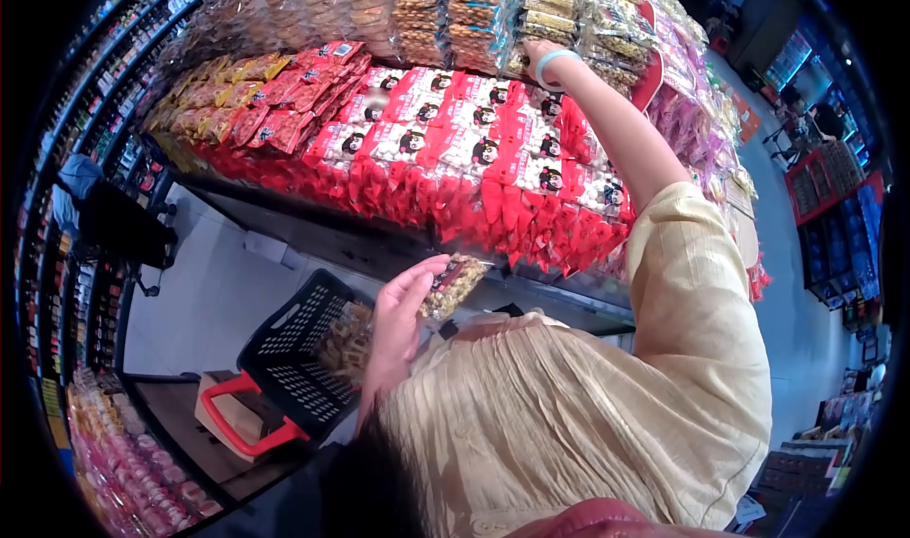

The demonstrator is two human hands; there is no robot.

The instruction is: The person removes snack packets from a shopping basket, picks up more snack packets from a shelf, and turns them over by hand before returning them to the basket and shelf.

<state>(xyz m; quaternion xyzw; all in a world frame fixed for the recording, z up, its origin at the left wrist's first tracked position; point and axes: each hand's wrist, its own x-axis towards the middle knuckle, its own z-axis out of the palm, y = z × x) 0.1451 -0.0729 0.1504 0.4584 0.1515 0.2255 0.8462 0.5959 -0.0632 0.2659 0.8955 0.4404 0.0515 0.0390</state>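
Near the middle, my left hand (403, 312) pinches a small clear packet of nutty, grainy snack (455, 286) with a dark red label. My right arm reaches across the display, and my right hand (544, 58), with a pale band at the wrist, touches the rows of similar yellowish packets (553, 0) at the back. Its fingertips are partly hidden among them. Between my hands lie red and white bags with a cartoon face (484, 116). Below my left hand, a dark basket (301, 348) with a red handle holds some clear packets (346, 345).
Red and yellow bags (284, 111) fill the display's left part, and pinkish packets (687, 92) its right. A person in dark clothes (118, 220) stands at the left by tall shelves (95, 73). A cardboard box (227, 410) sits behind the basket handle.
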